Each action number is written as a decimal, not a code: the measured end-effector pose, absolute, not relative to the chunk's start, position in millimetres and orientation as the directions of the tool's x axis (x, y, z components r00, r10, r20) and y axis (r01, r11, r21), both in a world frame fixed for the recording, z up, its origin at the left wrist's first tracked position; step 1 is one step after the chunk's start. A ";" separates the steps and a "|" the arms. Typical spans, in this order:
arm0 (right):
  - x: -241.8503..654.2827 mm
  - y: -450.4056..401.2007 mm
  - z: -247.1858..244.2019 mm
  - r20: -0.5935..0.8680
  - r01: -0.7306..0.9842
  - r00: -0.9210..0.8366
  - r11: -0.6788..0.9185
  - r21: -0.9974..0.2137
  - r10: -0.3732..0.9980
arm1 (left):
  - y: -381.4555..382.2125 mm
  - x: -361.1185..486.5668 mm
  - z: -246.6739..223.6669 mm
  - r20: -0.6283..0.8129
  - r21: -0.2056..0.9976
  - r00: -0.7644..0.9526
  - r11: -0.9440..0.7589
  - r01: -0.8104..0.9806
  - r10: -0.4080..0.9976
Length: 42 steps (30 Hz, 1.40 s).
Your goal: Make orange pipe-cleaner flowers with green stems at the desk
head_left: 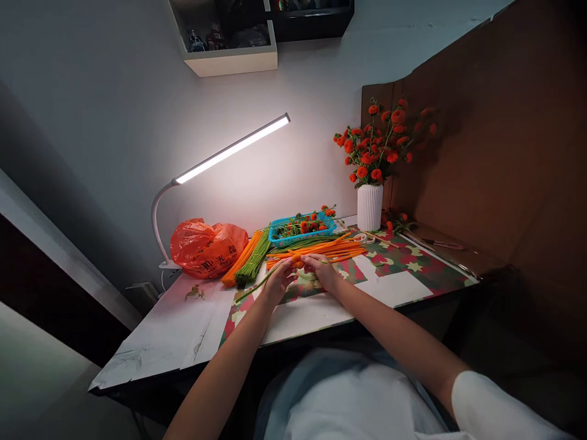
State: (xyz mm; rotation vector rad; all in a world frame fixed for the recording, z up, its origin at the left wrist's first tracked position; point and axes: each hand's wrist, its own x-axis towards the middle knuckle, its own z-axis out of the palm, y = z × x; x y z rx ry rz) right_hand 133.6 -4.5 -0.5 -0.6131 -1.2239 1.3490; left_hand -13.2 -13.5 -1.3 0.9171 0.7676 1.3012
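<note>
My left hand [277,280] and my right hand [323,272] meet over the table, with a small orange flower [298,261] pinched between their fingertips. From my left hand a green stem [257,288] slants down to the left. Just beyond both hands lies a pile of orange fuzzy sticks [334,247]. Bundles of green sticks [254,256] and orange sticks [241,261] rest to the left. Behind the pile, a blue basket [274,234] holds red-orange flowers with green stems.
A red plastic bag [206,247] sits at the back left beside a lit lamp [233,148]. At the back right stands a white ribbed vase [369,208] of red-orange flowers. Pliers [443,244] lie near the brown panel [495,134] on the right.
</note>
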 end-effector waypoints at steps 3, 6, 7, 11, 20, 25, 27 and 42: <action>132.5 -2.4 -1.8 0.258 -0.426 -0.198 0.154 -0.891 0.946 | -12.0 -14.4 -2.3 -0.006 0.872 0.144 0.076 -0.484 0.990; 133.1 -2.4 -2.3 0.273 -0.428 -0.202 0.166 -0.888 0.941 | -12.1 -14.0 -0.6 -0.034 0.846 0.158 0.112 -0.521 0.987; 133.6 -3.1 -2.1 0.284 -0.424 -0.203 0.177 -0.888 0.937 | -12.3 -13.5 0.1 -0.045 0.833 0.157 0.124 -0.539 0.987; 134.8 -7.8 -0.1 0.313 -0.388 -0.188 0.223 -0.894 0.931 | -12.0 -11.5 1.7 -0.080 0.791 0.129 0.142 -0.595 0.988; 136.0 -7.3 0.9 0.434 -0.350 -0.135 0.367 -0.862 0.891 | -11.5 -13.2 1.1 -0.038 0.812 0.121 0.101 -0.575 0.992; 138.2 -4.7 1.0 0.337 -0.385 -0.148 0.260 -0.886 0.930 | -11.8 -13.4 -0.1 0.073 0.825 0.105 0.000 -0.565 0.992; 139.0 -4.8 1.4 0.310 -0.397 -0.156 0.228 -0.889 0.938 | -11.8 -13.6 -1.1 0.100 0.840 0.095 -0.033 -0.541 0.990; 138.4 -3.5 0.2 0.221 -0.428 -0.160 0.134 -0.894 0.962 | -9.4 -11.6 -6.1 0.135 0.867 0.038 -0.099 -0.489 0.990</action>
